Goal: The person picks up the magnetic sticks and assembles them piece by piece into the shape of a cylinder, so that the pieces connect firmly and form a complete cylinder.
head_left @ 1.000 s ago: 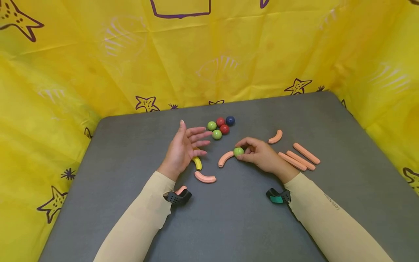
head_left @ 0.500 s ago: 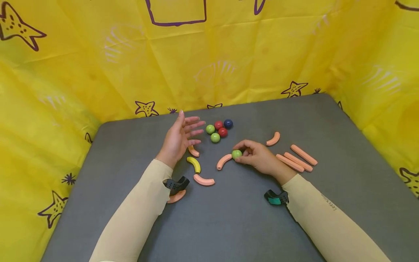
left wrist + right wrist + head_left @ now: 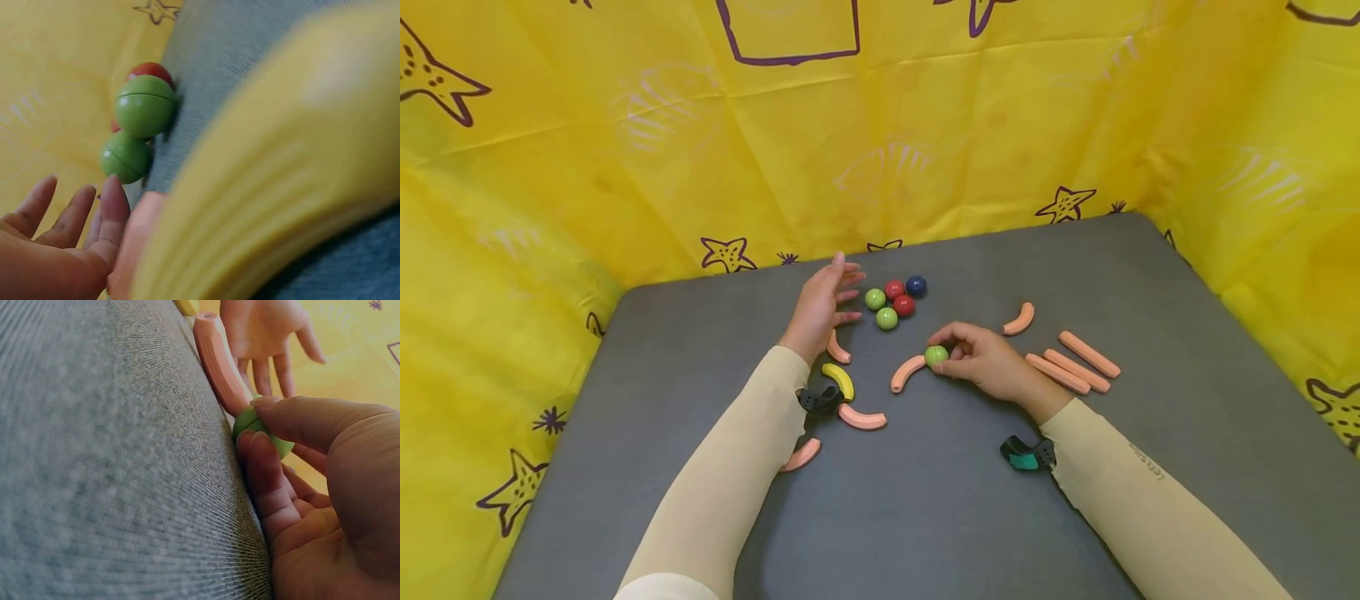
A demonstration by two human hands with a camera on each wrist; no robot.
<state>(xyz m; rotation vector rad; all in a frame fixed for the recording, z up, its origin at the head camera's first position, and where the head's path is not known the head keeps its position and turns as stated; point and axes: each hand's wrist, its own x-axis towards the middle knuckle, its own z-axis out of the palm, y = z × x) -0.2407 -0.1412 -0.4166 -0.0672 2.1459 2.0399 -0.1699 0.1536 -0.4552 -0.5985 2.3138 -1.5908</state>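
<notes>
Pinching a green ball [image 3: 936, 357] at mid-table betw. thumb & fingertips of R hand [image 3: 988, 362], closing only to ball width; butting it vs. far-right end of a curved pink piece [image 3: 907, 373] lying just left. Touching, but not showing whether actually joined. Extending fingers of L hand [image 3: 820, 304] loosely at far left, gripping nothing, close to a peach curved piece [image 3: 839, 349]. Looking early on, prob.: showing approx. one ball-to-piece pairing under way & no finished joint elsewhere. Leaving loose: two green balls [image 3: 887, 318], two red balls [image 3: 904, 306] & a blue ball [image 3: 917, 287], clustering far centre; a yellow curved piece [image 3: 840, 380] & a pink arc [image 3: 862, 418], lying near left; a short peach arc [image 3: 1019, 319] far right; three straight rods [image 3: 1077, 371] right, just past R wrist. Losing part of a near-left arc [image 3: 802, 455] behind L sleeve [image 3: 722, 467]. Finding nothing blocking betw. held ball & its piece; poss. crowding the ball cluster w/ L fingers. Facing yellow cloth [image 3: 797, 158] beyond grey table [image 3: 925, 517].
</notes>
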